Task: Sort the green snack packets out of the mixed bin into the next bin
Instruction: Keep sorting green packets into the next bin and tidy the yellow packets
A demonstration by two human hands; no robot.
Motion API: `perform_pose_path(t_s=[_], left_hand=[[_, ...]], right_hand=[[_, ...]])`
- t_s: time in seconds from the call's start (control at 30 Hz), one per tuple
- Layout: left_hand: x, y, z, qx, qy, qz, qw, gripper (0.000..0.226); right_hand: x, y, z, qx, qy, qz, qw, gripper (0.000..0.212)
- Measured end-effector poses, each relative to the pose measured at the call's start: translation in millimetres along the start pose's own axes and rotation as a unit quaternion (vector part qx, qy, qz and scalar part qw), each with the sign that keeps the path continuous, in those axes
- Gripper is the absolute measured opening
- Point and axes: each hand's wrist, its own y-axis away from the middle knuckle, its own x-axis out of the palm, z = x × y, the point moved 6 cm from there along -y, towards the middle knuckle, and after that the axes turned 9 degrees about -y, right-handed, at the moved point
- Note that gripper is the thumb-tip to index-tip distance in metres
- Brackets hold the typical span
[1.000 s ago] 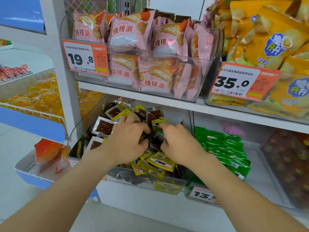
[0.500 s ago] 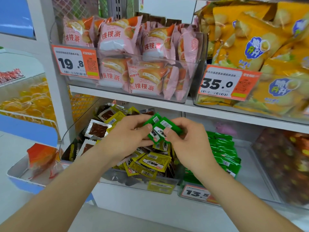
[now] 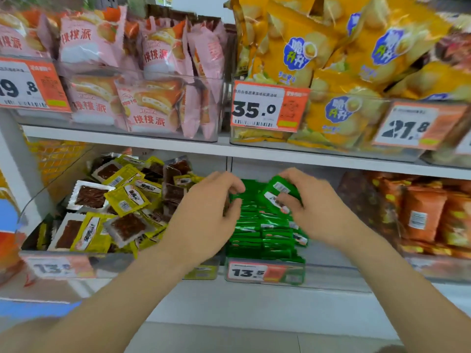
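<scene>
Shifted right: I see the right hand (image 3: 314, 212) pinching small green foil snack packets (image 3: 276, 193) over the clear plastic bin (image 3: 331, 272) (left hand (image 3: 204, 217) curled, grip unclear).

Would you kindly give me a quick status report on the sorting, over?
Right hand pinches green packets over the green stack. Left hand curled at the stack's edge, grip unclear. Nothing in the way.
</scene>
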Motion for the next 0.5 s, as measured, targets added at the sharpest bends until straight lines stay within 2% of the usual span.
perform_pose_path(t_s=[0.1,0.13,0.2,0.27,0.33,0.5], left_hand=[[21.6,-0.7,-25.2,0.105,-0.077,0.048,0.99,0.011],[29.6,0.0,-31.9,0.13,-0.099,0.068,0.984,0.011],[48.6,3.4,-40.5,0.155,-0.148,0.11,0.97,0.016],[66.7,9.3,-44.3,0.154,-0.198,0.15,0.956,0.025],[80.3,14.2,-45.2,0.147,-0.241,0.182,0.942,0.031],[86.5,15.1,-44.8,0.157,-0.265,0.189,0.932,0.033]], right_hand=[[-16.3,-0.9,-53.4,0.06,0.163,0.033,0.984,0.009],[-15.0,0.6,-70.3,0.083,0.197,0.064,0.975,0.021],[-2.8,5.8,-96.7,0.1,0.228,0.137,0.959,0.032],[14.4,12.7,-109.6,0.107,0.218,0.181,0.953,0.03],[30.2,11.8,-115.0,0.102,0.213,0.183,0.954,0.028],[33.6,-2.1,-103.5,0.074,0.219,0.09,0.969,0.017]])
